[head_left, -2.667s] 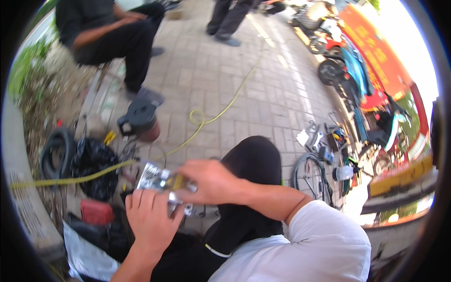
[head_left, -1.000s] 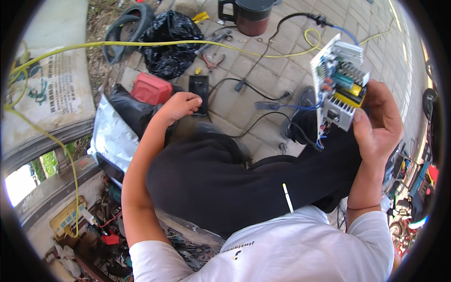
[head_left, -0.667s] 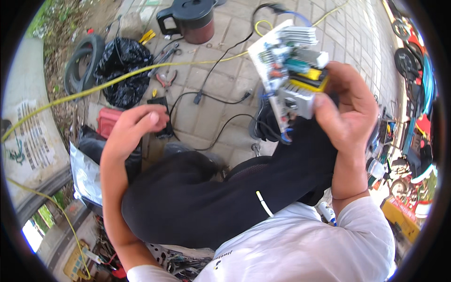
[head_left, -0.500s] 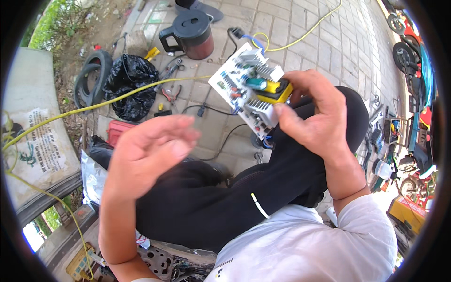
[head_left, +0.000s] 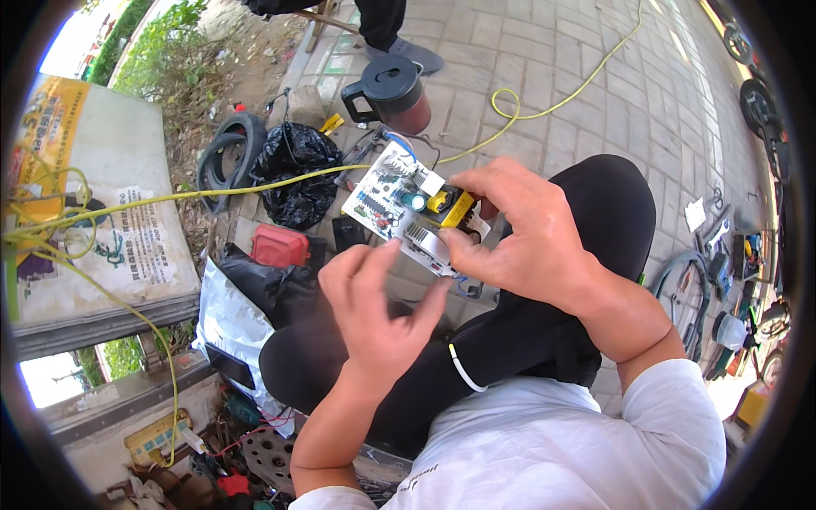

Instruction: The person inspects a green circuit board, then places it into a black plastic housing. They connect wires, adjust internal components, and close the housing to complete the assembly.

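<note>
My right hand (head_left: pixel 529 234) grips a white circuit board (head_left: pixel 406 206) with a yellow block, small capacitors and a finned metal part on it, holding it above my knees. My left hand (head_left: pixel 377 310) is raised just below the board, fingers spread, fingertips near its lower edge; I cannot tell whether they touch it. I sit in black trousers (head_left: pixel 586 255) and a white shirt.
On the paved ground ahead lie a dark kettle (head_left: pixel 393 89), a yellow cable (head_left: pixel 544 102), a black plastic bag (head_left: pixel 297 166), a tyre (head_left: pixel 225 153), a red box (head_left: pixel 279 246) and pliers. A printed board (head_left: pixel 102 212) stands at left. Bicycle parts lie at right. Someone's feet show at top.
My left hand has come up from the ground beside my knee toward the board. My right hand has swung the board from the right to the middle and turned it flatter.
</note>
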`<state>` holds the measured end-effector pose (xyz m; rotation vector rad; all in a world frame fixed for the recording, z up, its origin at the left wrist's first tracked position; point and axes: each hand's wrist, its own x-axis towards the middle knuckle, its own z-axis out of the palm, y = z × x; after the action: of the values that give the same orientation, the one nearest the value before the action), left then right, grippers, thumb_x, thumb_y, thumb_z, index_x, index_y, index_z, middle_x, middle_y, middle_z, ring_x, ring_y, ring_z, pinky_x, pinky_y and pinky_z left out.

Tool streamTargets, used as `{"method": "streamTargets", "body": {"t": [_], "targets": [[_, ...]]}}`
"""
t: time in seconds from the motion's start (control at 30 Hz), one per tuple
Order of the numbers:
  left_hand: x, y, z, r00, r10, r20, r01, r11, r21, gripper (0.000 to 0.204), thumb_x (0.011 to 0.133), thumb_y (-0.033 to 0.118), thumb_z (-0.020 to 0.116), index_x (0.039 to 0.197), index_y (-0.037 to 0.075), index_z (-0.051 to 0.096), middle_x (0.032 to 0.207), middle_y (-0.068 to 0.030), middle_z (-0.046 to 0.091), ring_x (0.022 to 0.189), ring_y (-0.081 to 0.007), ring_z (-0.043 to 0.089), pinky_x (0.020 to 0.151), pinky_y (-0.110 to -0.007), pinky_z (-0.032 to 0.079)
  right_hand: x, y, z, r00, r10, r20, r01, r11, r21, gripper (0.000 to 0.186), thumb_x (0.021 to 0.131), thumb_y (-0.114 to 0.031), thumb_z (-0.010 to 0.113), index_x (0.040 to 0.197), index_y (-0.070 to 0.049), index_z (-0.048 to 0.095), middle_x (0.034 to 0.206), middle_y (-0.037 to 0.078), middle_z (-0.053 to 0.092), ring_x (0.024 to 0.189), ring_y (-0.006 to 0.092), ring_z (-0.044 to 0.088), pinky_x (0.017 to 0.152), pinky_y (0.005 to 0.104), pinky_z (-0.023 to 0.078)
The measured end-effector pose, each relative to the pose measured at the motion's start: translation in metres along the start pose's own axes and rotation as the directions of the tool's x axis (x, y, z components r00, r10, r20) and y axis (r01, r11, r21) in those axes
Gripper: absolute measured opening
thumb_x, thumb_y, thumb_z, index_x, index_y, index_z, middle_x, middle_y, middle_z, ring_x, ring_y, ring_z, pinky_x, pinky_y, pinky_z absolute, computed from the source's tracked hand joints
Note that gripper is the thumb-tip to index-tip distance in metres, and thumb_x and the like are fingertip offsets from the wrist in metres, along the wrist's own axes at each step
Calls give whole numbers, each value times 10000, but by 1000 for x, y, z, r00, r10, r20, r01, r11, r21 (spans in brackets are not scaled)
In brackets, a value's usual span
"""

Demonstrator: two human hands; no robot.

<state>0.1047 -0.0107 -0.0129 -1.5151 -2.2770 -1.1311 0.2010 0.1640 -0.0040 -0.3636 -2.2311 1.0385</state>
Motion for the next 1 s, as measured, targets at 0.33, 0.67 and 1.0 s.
{"method": "streamTargets", "body": {"t": [0.33, 0.67, 1.0], "targets": [[1, -10, 4, 994, 108, 10, -109, 987, 122, 499, 643, 91, 838, 1100, 24, 650, 1001, -103, 574, 890, -284, 547, 773, -401, 414, -9, -14, 2, 997, -61, 47, 66, 990, -123, 351, 731, -149, 770, 1025, -1, 650, 840, 131, 629, 715, 318, 615, 642, 394, 534], [-23, -50, -31, 887, -459, 55, 448, 825, -345, 415, 774, -33, 721, 1174, -42, 611, 1100, -91, 595, 1015, -193, 574, 897, -321, 464, -109, 237, -118, 665, 589, -460, -736, 623, -265, 429, 810, -365, 723, 1000, 19, 706, 912, 197, 714, 863, 365, 681, 787, 417, 528], [-30, -79, -76, 788, -616, 5, 568, 723, -393, 452, 903, 9, 633, 1333, -70, 518, 1225, -149, 620, 1085, -197, 599, 963, -327, 466, -247, 306, 20, 165, 964, -208, -826, 20, -564, 1058, 686, -395, 856, 1504, -61, 274, 1452, 168, 402, 1336, 382, 400, 1074, 540, 375]]}}
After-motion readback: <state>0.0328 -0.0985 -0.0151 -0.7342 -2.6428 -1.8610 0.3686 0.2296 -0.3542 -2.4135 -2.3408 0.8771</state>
